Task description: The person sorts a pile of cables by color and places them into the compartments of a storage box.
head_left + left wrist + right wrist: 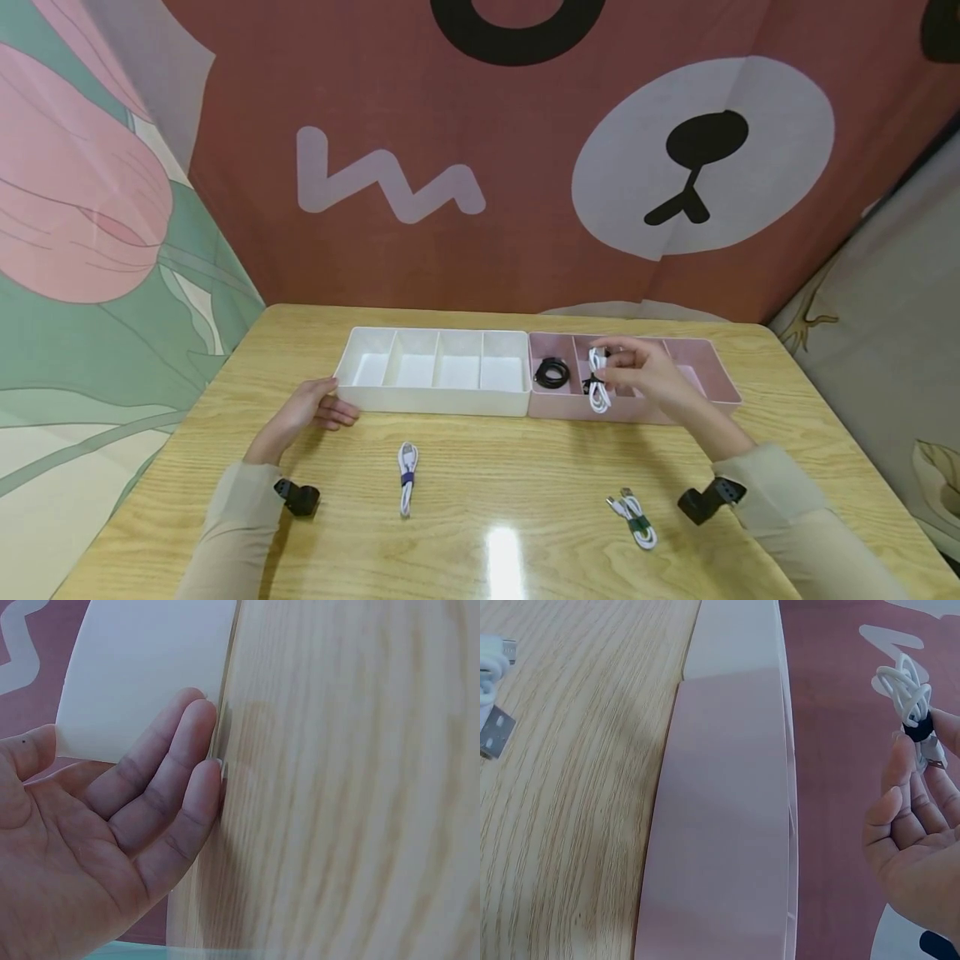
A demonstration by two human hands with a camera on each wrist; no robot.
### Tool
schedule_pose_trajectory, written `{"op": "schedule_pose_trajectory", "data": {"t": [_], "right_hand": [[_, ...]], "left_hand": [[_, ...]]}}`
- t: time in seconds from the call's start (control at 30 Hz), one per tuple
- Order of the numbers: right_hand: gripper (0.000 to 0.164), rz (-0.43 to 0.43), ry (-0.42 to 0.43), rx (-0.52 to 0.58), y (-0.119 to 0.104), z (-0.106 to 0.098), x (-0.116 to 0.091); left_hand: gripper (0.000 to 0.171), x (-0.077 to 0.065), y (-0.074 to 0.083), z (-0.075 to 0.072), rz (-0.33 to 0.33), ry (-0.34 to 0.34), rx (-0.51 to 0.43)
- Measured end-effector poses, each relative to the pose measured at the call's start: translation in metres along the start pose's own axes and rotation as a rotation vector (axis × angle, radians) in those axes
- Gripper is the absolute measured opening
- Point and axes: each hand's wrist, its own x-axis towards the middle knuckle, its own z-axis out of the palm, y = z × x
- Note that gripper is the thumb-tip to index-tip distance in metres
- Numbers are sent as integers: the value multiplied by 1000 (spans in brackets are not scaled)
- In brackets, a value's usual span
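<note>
My right hand [645, 375] pinches a coiled white cable [907, 697] bound with a black strap. The cable hangs over the front part of the pink divided box [701, 367], near its second compartment from the left. In that box's leftmost compartment lies a coiled black cable [552, 373]. My left hand [311, 408] is at the front left corner of the white divided box [435, 402]. Seen from the left wrist, its thumb touches the rim and its extended fingers [199, 795] lie along the box's front wall.
On the wooden table [517, 475] lie a white cable with a purple strap [407, 479], left of middle, and a white cable with a green strap [635, 518] at the front right. The two boxes stand end to end. A printed cloth [525, 250] hangs behind the table.
</note>
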Motion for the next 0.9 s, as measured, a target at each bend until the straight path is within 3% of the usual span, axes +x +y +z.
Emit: {"op": "schedule_pose_trajectory", "data": {"t": [0.47, 0.9], "right_hand": [[49, 43, -7, 28, 2, 6, 17], [45, 26, -3, 12, -3, 14, 29]], "left_hand": [[50, 0, 1, 1, -7, 6, 6], [50, -1, 2, 1, -4, 4, 1]]}}
